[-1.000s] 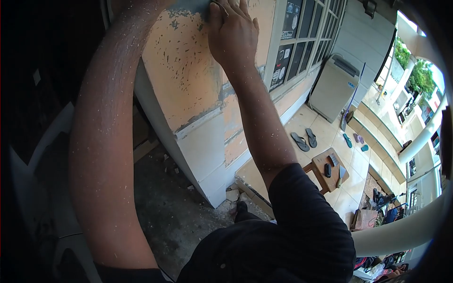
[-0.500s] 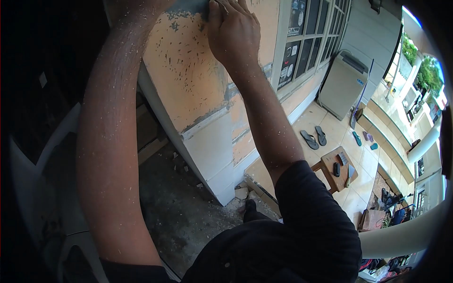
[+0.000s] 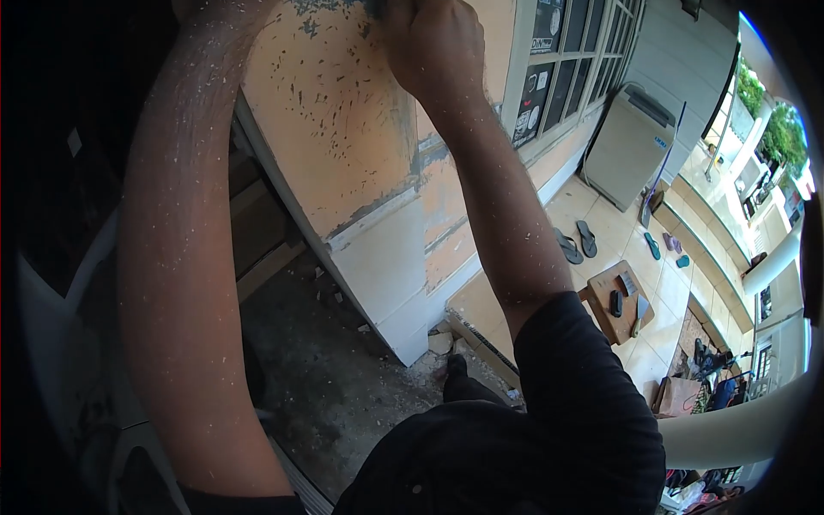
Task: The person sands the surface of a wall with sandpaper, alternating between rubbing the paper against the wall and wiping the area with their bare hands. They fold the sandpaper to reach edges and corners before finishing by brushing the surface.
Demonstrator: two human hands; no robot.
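My right hand is up at the top edge of the view, against an orange wall face with peeling, pitted paint. Its fingers are curled closed; whatever they may hold is cut off or hidden. My left forearm reaches up along the left side, and the hand itself lies beyond the top edge. Pale flecks of dust dot both arms. Grey patches show through the paint just left of my right hand, and a bare white band runs below the orange area.
A stool to the right carries a brush, a dark object and a scraper. Behind it are black sandals and a washing machine. A paned window adjoins the wall. Rubble lies at the wall's foot.
My right hand has shifted slightly right and up in the view, still by the wall. The left forearm has moved a little left, and its hand has gone further past the top edge.
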